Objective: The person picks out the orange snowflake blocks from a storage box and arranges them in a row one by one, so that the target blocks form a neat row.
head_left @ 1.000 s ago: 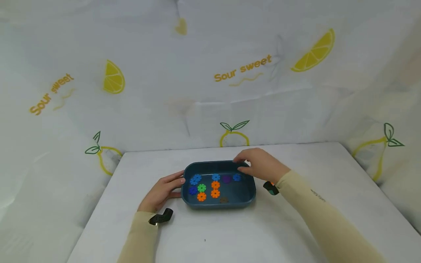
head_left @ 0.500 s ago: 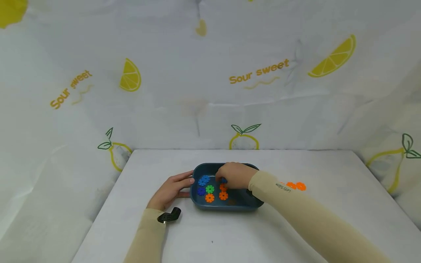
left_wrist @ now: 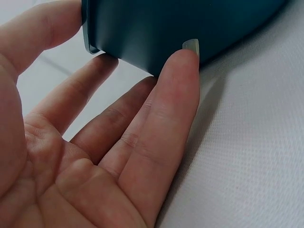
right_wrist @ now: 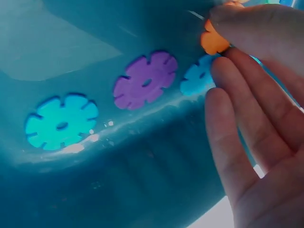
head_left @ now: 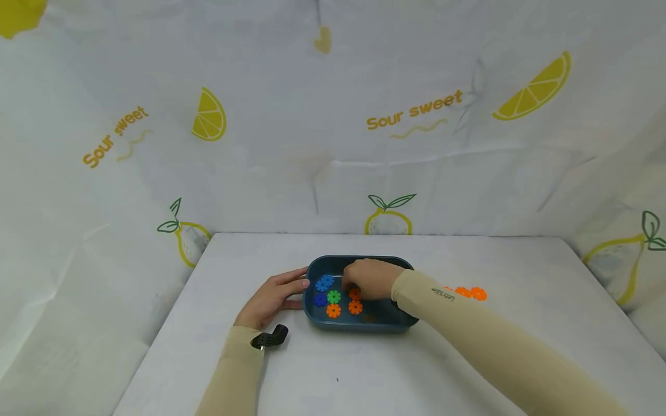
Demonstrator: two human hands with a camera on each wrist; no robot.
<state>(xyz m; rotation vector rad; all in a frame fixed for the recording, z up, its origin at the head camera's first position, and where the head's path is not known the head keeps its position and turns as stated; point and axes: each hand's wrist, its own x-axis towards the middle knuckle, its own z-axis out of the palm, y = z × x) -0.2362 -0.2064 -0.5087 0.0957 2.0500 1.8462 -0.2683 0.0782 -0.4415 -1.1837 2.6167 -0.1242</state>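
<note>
A dark blue-green tray (head_left: 359,327) stands on the white table, with several flat, notched plastic discs inside. My left hand (head_left: 269,297) holds its left end, thumb at the rim and fingers against the outer wall. Inside the tray, my right hand (head_left: 373,278) reaches down with curled fingers. In the right wrist view, the thumb overlaps an orange disc (right_wrist: 214,42), with fingertips right at its edge; I cannot tell whether they pinch it. A blue disc (right_wrist: 194,78) lies beside those fingertips, and a purple disc (right_wrist: 145,80) and a turquoise disc (right_wrist: 61,124) lie farther along.
Left of the right hand lie a green disc (head_left: 333,296), a dark blue disc (head_left: 319,300) and lighter blue discs (head_left: 325,282). More orange discs (head_left: 478,293) lie on the table right of the tray, partly behind the right sleeve. A printed white cloth (head_left: 291,144) hangs behind.
My right hand has moved from the tray's back right rim leftward and down among the discs, then stayed almost still. The left hand keeps its place. The head view has shifted slightly.
</note>
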